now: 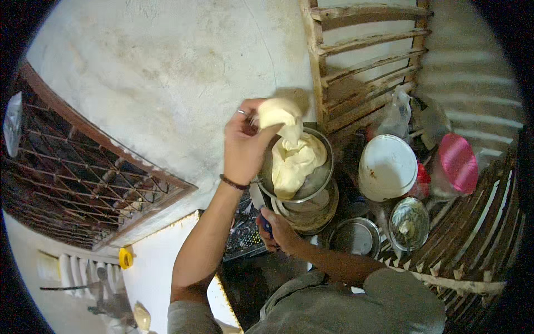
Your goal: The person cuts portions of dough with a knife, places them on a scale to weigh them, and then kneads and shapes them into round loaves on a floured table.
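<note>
My left hand (250, 133) grips a pale, soft lump of dough (280, 114) raised at the far rim of a steel bowl (328, 161). The lump hangs down toward a larger folded mass of the same dough (295, 167) in the bowl; whether the two are joined I cannot tell. My right hand (278, 234) is closed on the blue handle of a knife (256, 196), whose wide blade stands by the bowl's near-left side. The bowl rests on a round metal stand or pot (311, 214) of unclear kind.
To the right are a white bucket (387, 164), pink bowl (456, 161), smeared metal bowl (410, 220), steel dish (355, 239) and plastic bags (397, 114). A wooden rack (367, 44) leans on the wall. A white rust-edged surface (156, 261) and dark grille (83, 172) are left.
</note>
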`<action>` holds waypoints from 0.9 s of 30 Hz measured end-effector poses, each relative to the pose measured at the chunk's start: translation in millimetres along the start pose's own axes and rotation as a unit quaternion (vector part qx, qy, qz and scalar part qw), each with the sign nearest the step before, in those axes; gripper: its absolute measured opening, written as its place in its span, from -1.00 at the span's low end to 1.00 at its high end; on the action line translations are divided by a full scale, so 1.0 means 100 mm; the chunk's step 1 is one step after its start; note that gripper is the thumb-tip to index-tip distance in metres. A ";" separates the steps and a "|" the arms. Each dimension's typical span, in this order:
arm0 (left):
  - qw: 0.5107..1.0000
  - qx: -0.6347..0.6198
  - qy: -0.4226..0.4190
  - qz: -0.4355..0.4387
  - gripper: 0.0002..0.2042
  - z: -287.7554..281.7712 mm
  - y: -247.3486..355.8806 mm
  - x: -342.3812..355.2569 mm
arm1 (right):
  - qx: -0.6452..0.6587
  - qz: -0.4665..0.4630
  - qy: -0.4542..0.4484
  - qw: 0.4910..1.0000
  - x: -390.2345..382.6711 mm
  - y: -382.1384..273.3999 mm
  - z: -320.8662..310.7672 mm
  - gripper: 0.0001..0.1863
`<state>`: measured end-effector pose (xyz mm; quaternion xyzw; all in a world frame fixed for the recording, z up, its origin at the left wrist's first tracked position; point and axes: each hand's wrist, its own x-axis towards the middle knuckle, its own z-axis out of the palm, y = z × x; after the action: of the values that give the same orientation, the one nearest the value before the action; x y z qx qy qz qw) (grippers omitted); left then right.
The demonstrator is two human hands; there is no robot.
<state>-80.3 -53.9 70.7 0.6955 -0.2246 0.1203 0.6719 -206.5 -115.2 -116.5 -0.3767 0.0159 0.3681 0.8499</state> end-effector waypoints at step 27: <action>0.542 0.590 0.077 -0.594 -0.14 -3.14 0.03 -8.39 | -0.300 0.170 0.038 0.938 -1.85 3.27 0.39 -0.50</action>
<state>-769.2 383.3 -298.8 0.8972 0.4138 -0.1480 0.0425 -559.4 -57.9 -237.9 -0.6197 0.0008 0.4804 0.6206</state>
